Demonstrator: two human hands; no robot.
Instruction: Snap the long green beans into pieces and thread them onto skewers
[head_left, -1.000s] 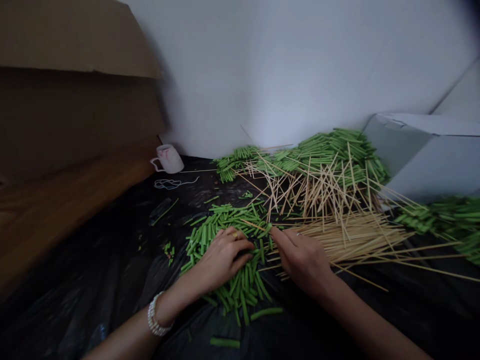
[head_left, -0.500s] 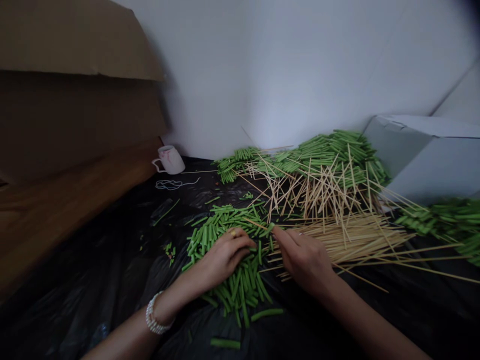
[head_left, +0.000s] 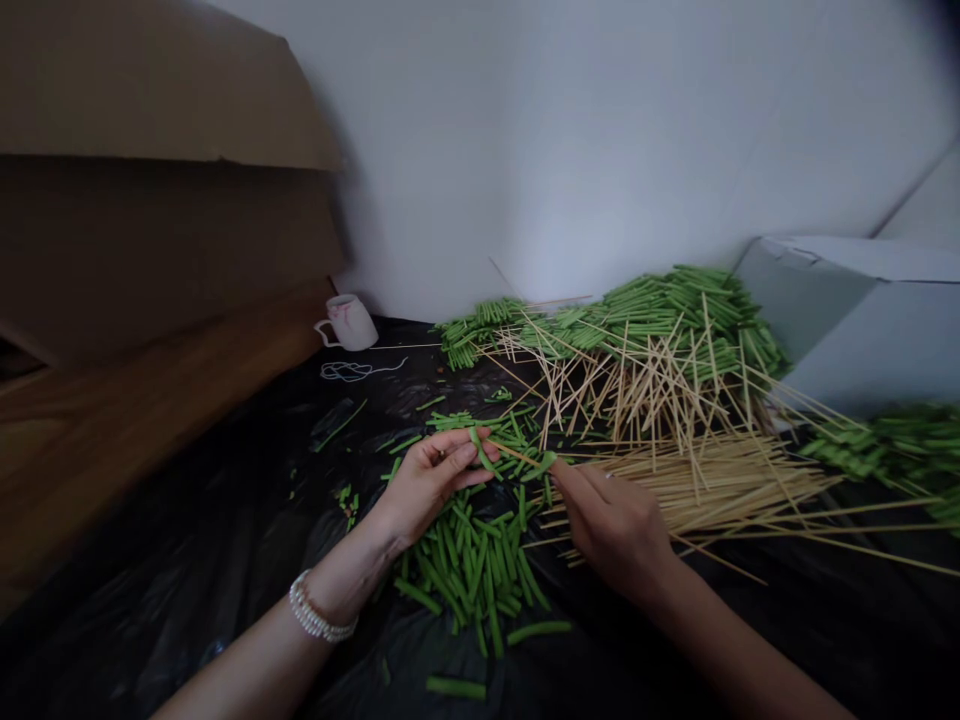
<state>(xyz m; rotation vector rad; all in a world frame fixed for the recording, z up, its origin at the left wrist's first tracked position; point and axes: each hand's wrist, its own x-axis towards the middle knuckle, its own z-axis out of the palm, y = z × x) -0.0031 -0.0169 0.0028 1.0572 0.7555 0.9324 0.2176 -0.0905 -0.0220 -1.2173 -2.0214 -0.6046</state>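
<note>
My left hand pinches a green stem piece at the tip of a thin wooden skewer. My right hand is closed round that skewer, and another green piece sits across it by my right fingertips. Below and around my left hand lies a loose pile of cut green stems. Beside my right hand is a stack of bare skewers. Behind, many skewers with green pieces on them form a heap.
Black plastic sheeting covers the surface. A white mug and a tangled string lie at the back left. Cardboard stands left, a pale box right. More green pieces are at the right edge.
My left hand has come up from the loose pile with a green piece and turned, bringing it to the skewer's tip. My right hand has stayed nearly in place. The view has shifted slightly.
</note>
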